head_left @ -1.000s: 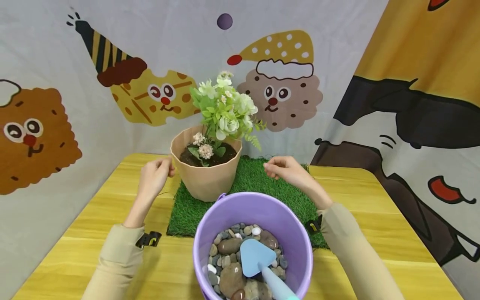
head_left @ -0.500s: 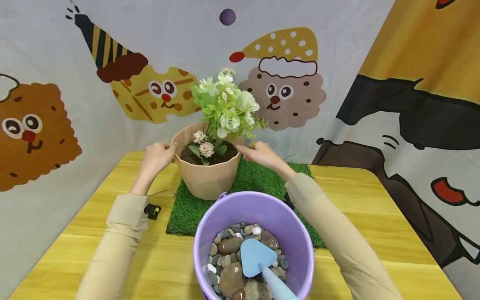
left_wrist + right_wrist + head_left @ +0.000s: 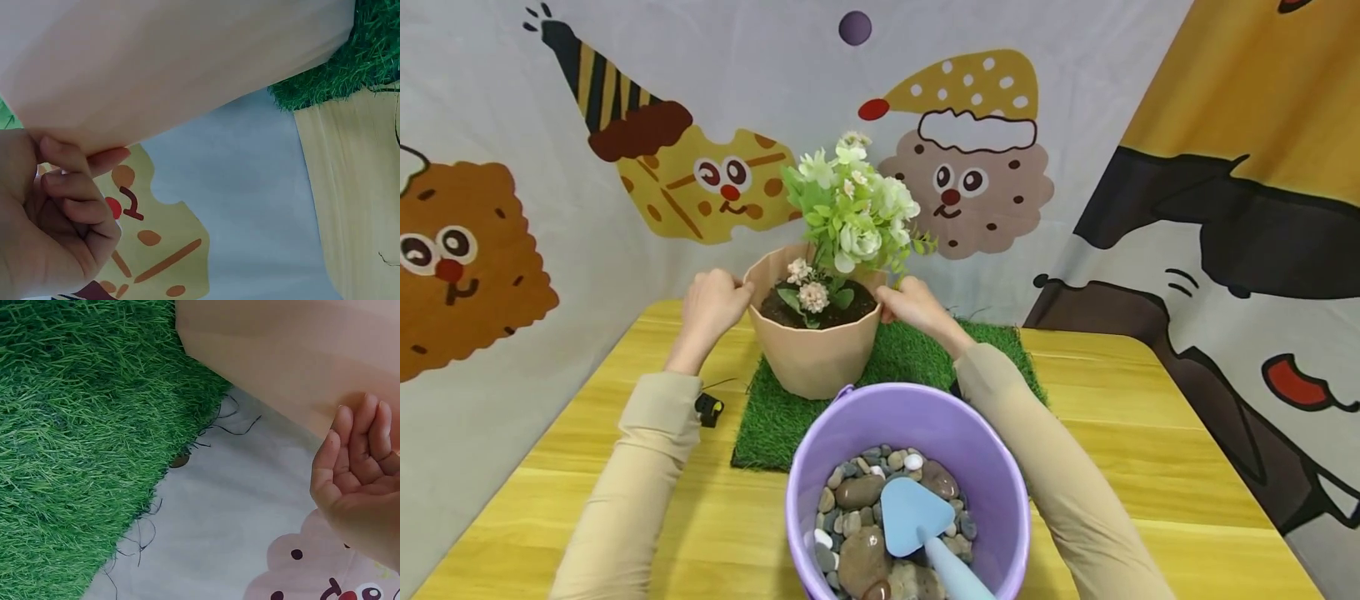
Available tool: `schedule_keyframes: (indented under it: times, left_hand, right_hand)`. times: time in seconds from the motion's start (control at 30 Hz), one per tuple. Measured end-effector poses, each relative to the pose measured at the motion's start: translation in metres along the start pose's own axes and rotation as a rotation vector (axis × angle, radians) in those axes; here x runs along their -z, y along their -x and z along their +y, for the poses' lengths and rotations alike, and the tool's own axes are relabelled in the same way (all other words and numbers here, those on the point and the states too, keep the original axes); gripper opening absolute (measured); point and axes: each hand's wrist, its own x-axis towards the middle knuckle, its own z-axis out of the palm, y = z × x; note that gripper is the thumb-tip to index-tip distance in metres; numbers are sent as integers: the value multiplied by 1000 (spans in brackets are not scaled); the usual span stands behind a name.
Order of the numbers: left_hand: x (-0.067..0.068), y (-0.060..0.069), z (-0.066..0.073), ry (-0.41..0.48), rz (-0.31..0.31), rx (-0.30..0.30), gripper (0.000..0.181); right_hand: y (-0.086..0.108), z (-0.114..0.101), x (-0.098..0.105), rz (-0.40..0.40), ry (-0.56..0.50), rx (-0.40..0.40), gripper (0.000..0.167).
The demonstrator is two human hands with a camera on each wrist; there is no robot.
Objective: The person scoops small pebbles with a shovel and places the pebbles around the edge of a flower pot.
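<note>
A peach faceted flower pot (image 3: 815,360) stands at the back, filled with dark soil (image 3: 854,318). From it rises a bunch of pale green and white flowers (image 3: 857,225), with small pink blossoms (image 3: 812,297) low in front. My left hand (image 3: 711,307) pinches the pot's left rim. On the opposite side my right hand (image 3: 919,308) pinches the right rim. In the left wrist view the fingers (image 3: 78,187) are curled under the rim against the outer wall. The right wrist view has curled fingers (image 3: 362,434) beside the pot wall, while the thumb is hidden.
A purple bucket (image 3: 917,410) stands in front, holding pebbles (image 3: 862,558) and a blue trowel (image 3: 913,512). Under the pot lies a green artificial grass mat (image 3: 772,429) on the wooden table (image 3: 1120,408). A cartoon-printed cloth (image 3: 715,50) hangs right behind.
Both hands have come to the flower pot's rim, the right one moving left from beside it, and have taken hold. The pot stays in place on the mat.
</note>
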Motion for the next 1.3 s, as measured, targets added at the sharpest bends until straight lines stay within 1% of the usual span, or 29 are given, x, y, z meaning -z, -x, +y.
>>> schedule_keyframes:
  times: [0.1,0.2,0.37,0.47,0.57,0.67,0.8,0.9,1.0,1.13,1.3]
  left_hand:
    - [-2,0,4,-20,53,-28,50]
    - [-1,0,12,-29,85,-54,48]
    - [-2,-1,29,-5,102,-79,46]
    - [-6,-3,40,17,112,-110,46]
    - [-13,-3,51,36,113,-151,45]
    - [-22,-2,63,53,108,-176,45]
    - [-35,0,78,66,102,-196,44]
    - [-45,2,87,54,92,-195,42]
    - [-54,5,93,36,82,-182,41]
    - [-64,8,99,35,70,-179,40]
    - [-72,13,103,36,72,-188,43]
  right_hand:
    - [2,-1,2,29,32,-3,39]
    - [6,-4,8,68,47,-14,38]
    - [16,-9,28,104,53,-21,39]
    - [24,-9,43,114,74,-17,38]
    - [33,-3,56,122,100,-14,36]
    - [42,6,67,127,122,-19,38]
    - [53,20,78,139,127,-51,43]
    - [61,29,86,121,128,-84,46]
    - [67,37,91,102,143,-105,46]
    - [75,47,95,109,168,-112,46]
    - [78,60,94,102,146,-136,49]
